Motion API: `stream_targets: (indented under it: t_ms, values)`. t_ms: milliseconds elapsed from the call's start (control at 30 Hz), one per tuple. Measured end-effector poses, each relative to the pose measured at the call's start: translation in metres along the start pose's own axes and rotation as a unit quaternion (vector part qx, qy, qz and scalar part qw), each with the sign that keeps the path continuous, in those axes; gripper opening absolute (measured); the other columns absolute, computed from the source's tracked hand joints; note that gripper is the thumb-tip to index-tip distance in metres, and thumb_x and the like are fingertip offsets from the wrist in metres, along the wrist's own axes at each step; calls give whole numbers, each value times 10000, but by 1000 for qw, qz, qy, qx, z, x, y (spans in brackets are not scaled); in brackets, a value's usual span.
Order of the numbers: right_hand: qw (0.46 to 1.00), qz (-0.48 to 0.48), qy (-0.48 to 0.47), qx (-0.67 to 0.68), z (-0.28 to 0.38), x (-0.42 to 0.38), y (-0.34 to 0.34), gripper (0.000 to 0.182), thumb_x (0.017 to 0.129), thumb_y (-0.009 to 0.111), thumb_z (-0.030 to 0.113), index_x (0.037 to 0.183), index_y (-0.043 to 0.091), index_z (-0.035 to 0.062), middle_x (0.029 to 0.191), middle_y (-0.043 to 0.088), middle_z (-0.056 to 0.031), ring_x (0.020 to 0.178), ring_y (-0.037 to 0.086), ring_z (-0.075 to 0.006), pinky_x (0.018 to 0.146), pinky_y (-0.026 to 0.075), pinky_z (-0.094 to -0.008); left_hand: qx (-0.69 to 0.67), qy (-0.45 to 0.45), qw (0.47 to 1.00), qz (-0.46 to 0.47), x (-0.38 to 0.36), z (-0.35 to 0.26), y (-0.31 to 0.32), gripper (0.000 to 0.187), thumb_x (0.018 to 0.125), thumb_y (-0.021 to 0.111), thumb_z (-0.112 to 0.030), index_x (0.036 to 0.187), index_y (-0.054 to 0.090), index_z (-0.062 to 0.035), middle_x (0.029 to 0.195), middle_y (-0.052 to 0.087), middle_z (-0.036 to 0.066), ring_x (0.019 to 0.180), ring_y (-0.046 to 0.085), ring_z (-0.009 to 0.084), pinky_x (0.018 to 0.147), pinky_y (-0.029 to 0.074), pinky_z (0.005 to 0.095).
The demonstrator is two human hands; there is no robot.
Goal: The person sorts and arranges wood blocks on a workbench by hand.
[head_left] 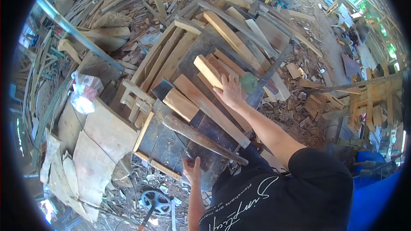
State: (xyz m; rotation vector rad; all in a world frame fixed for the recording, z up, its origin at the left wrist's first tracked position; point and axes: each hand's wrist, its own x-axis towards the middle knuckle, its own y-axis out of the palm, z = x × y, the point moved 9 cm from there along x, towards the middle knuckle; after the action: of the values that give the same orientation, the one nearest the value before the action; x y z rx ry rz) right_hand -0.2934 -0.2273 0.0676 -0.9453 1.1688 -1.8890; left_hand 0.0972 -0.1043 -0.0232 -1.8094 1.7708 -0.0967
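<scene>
Beyond your black lettered shirt [299, 196], your left hand [192, 172] curls, hold unclear. Right hand [231, 92] spreads open on pale oblong wooden block [207, 71], seemingly positioning; next needs gripping.

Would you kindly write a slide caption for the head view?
Right hand on a pale wooden block, left hand near the edge of a wood-strewn worktable.

Your 1 camera sits on your head, facing forward and steeply down past your black T-shirt [308, 184] onto the worktable [150, 142], close above your left hand [192, 171] and right hand [231, 92]; its round, wide view also takes in the littered floor [287, 129] around.
</scene>
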Motion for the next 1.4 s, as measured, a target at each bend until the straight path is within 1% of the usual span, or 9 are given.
stream_targets:
  t_ms: [167,233,533,700,833,1033,1167,1267,1400]
  values:
    - [991,-86,-90,46,39,-39,-33,640,882,713,314,1401,445,53,1180,497,-180,1085,496,-374,934,380,-501,43,-16,999,-13,1,7,-2,549,757,842,-418,1031,641,12,788,673,107,715,635,218,714,516,366]
    - [992,1,-115,60,66,-65,-22,664,872,728,333,1402,445,48,1180,488,-183,1083,490,-368,935,381,-496,43,-16,999,-11,1,8,-1,561,755,838,-435,1037,644,10,778,674,111,710,639,232,716,517,375]
    - [986,41,-104,124,170,-41,19,871,838,735,479,1493,351,50,1205,468,-199,1109,470,-372,909,394,-523,109,65,991,45,-2,-4,11,664,824,772,-470,1207,537,20,986,672,222,901,654,403,827,494,496]
    - [992,96,-46,74,196,-13,58,921,876,691,507,1572,227,121,1359,418,-235,1243,426,-409,959,390,-614,70,101,991,53,-7,19,13,695,822,783,-450,1244,507,26,1038,654,220,974,638,379,884,481,478]
    - [986,158,-48,9,204,-6,79,884,863,714,449,1562,271,137,1382,405,-236,1320,372,-414,991,371,-662,3,105,992,64,-16,23,6,721,836,780,-437,1296,480,30,1062,638,206,958,640,332,874,491,443]
    - [989,108,-93,38,201,5,70,699,869,711,414,1429,407,126,1316,494,-228,1279,426,-413,965,381,-638,-35,20,999,14,-23,46,-24,646,862,786,-349,1296,488,26,1036,615,174,924,619,257,823,508,398]
    - [980,59,-151,120,196,-7,19,721,882,710,424,1439,381,107,1234,526,-296,1199,485,-458,991,390,-597,-280,-17,959,47,2,26,-38,653,924,720,-394,1351,437,10,1093,579,119,961,584,216,856,508,357]
    - [956,152,-202,151,224,-82,-27,725,880,724,427,1451,392,127,1290,515,-261,1188,494,-448,980,417,-564,-380,-53,922,53,11,-46,-57,652,965,625,-501,1384,405,-53,1138,564,112,996,578,201,850,508,317]
    - [921,256,-274,108,235,-206,0,832,796,818,378,1465,403,111,1272,477,-241,1211,454,-438,1013,390,-555,-502,-57,862,50,53,-49,-47,511,1009,520,-505,1302,503,-87,1166,620,91,1059,627,202,860,511,328]
